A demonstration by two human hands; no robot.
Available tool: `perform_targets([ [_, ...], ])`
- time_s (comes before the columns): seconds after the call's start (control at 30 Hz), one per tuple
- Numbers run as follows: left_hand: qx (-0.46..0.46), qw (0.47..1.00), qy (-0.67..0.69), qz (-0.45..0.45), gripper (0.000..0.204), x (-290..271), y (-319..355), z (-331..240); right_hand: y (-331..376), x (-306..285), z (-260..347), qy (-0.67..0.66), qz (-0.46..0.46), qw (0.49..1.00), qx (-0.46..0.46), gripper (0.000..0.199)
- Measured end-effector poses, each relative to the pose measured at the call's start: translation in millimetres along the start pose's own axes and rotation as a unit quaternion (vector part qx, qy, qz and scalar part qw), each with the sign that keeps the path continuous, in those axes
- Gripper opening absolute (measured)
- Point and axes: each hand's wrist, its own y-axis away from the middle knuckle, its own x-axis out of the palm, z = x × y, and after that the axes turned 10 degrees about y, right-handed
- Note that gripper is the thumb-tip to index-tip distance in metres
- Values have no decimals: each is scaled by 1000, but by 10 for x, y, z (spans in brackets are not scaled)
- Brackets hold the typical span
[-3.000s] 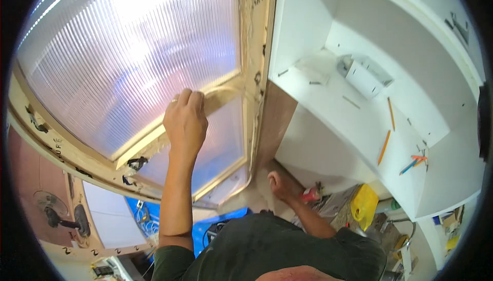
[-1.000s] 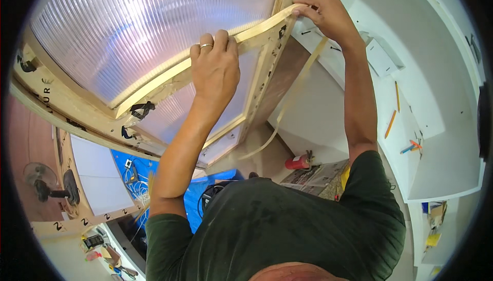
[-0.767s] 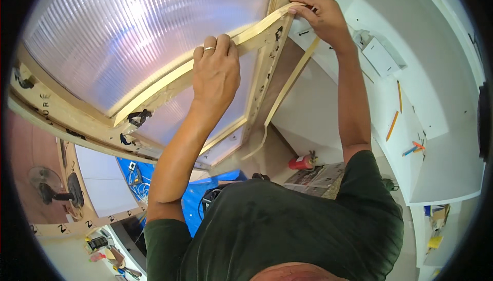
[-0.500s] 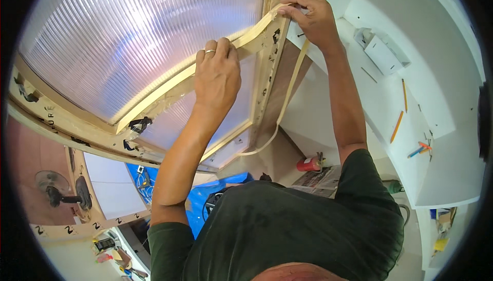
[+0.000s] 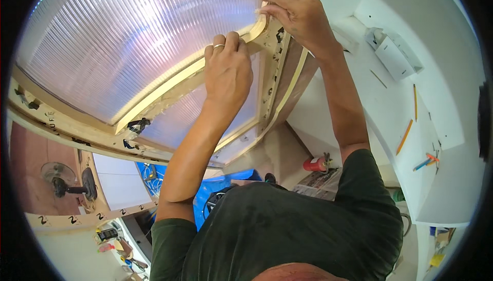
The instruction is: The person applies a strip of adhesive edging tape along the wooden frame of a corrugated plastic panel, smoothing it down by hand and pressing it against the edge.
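A pale yellow flexible strip (image 5: 169, 86) runs along the lower inner edge of a wooden frame (image 5: 92, 131), against a ribbed translucent panel (image 5: 138, 34). My left hand (image 5: 228, 68), a ring on one finger, has its fingertips bent over the strip and presses it to the frame. At the frame's upper right corner, my right hand (image 5: 298, 16) pinches the strip where it bends upward; the fingers partly hide it. A loose length of strip (image 5: 291, 88) hangs below my right hand and curves down beside the frame.
White shelving on the right bears pencils (image 5: 404, 137), a small white box (image 5: 394, 57) and a thin rod. Below are a red fire extinguisher (image 5: 317, 163) and a blue sheet (image 5: 241, 176). A fan (image 5: 64, 184) and a tool-covered shelf (image 5: 126, 247) are at left.
My left hand has slid right and slightly down along the strip. My right hand has moved left and up to the corner, bending the strip upward. The loose length hangs closer to the frame.
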Motion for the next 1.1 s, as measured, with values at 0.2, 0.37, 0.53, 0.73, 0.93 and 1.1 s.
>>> perform_targets([
  [0.2,-2,1000,7,17,18,134,-111,-53,34,116,65,-22,-38,998,39,26],
  [0.37,-1,1000,3,15,15,240,-163,-84,25,177,113,-21,-48,999,13,27],
  [0.53,-10,1000,12,-2,18,270,-168,-85,77,201,90,-70,-22,996,50,24],
  [0.73,-42,994,85,-58,24,281,-195,-83,72,164,79,-90,-15,995,49,23],
  [0.93,-133,965,187,-128,34,120,-422,-74,70,165,101,-105,-9,992,63,24],
  [1.1,-63,961,218,-157,16,100,-527,21,68,131,95,-74,21,996,53,41],
])
